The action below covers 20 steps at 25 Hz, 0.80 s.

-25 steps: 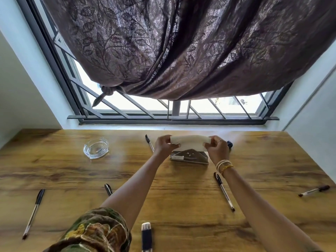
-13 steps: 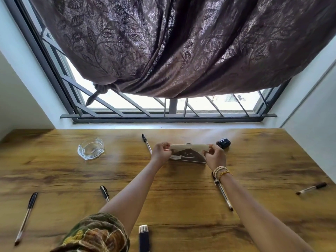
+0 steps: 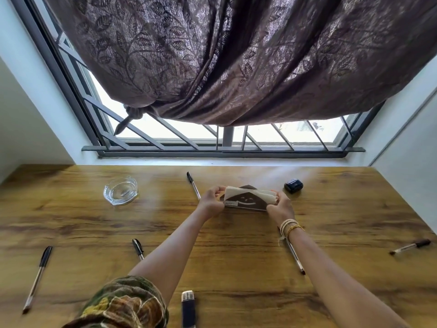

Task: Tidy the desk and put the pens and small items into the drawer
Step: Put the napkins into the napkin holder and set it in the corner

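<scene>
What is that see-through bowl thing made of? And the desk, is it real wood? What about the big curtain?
The bowl looks like clear glass: you see the desk through it and its thick edges glint. The desk shows brown wood grain with a smooth sheen; it could be real wood or a printed laminate, I cannot tell. The curtain is woven cloth, brownish purple, with a slightly shiny leaf pattern and soft folds.
</scene>
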Available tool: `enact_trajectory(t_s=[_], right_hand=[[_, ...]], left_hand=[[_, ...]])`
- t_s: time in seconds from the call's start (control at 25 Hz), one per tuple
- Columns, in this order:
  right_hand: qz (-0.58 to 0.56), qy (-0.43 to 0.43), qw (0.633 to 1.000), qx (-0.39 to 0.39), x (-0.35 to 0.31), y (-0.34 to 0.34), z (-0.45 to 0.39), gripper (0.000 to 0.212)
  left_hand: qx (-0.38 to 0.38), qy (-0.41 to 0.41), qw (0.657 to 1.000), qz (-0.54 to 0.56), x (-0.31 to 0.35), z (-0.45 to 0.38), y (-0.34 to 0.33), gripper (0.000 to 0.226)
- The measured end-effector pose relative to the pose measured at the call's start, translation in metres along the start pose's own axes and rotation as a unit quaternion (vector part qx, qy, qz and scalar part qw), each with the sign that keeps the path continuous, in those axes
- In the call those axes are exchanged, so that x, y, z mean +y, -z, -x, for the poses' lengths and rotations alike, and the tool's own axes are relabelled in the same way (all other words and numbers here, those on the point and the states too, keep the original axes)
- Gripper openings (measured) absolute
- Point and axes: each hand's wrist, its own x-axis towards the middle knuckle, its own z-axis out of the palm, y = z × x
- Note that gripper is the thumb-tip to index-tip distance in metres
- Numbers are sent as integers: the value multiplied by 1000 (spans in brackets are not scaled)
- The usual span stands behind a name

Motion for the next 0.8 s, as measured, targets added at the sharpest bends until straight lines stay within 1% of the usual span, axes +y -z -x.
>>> enact_trajectory(t_s=[0.12,0.28,0.44,0.56,0.64,0.72,0.8], right_hand=[[12,2,1000,-26,4,-2,1,47],[13,8,1000,-23,8,-2,-1,50],[16,40,998,-37,19,1,-4,47],[-11,60,997,-39,19,4,1,43],[-26,63,997,-46,15,4,7,35],[-54,66,994,-63,8,2,12,27],[-85,71,990,-88,-1,-3,19,27]], left_hand=[[-9,-8,1000,-6,1,1,-4,49],[14,-19,999,-21,0,0,-8,43],[19,-36,998,-41,-5,0,-8,36],[13,-37,999,-3,-8,8,-2,31],[14,-41,998,34,-12,15,5,24],[22,-45,996,75,-15,26,13,16],[37,-48,992,107,-14,42,23,13]])
